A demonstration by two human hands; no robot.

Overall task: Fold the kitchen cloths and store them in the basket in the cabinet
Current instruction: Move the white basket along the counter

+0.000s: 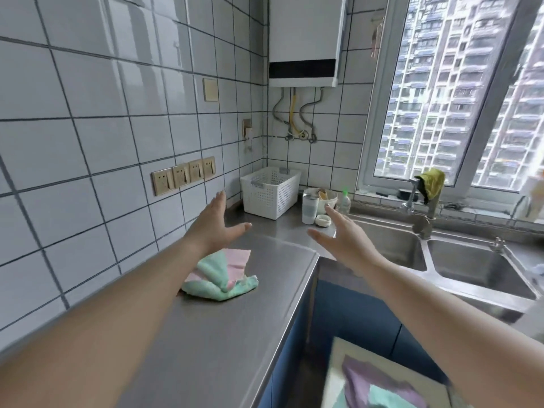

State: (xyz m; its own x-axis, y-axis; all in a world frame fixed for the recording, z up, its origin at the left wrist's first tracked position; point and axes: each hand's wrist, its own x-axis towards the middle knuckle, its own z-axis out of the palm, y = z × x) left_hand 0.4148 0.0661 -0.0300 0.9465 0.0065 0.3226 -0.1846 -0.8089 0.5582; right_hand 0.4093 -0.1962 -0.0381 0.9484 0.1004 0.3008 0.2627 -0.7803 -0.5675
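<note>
Centre-frame on the counter (206, 334), limp light cloths (220, 276) need corner pinches; left hand (213, 223) and right hand (343, 241) spread, empty.

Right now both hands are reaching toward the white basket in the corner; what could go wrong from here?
1. The right hand passes close to the soap dispenser and the small bottle beside the basket; it could knock them toward the sink.
2. The cloths lie crumpled, apparently unfolded, on the counter under the left hand; taking the basket first may mean storing them unfolded.
</note>
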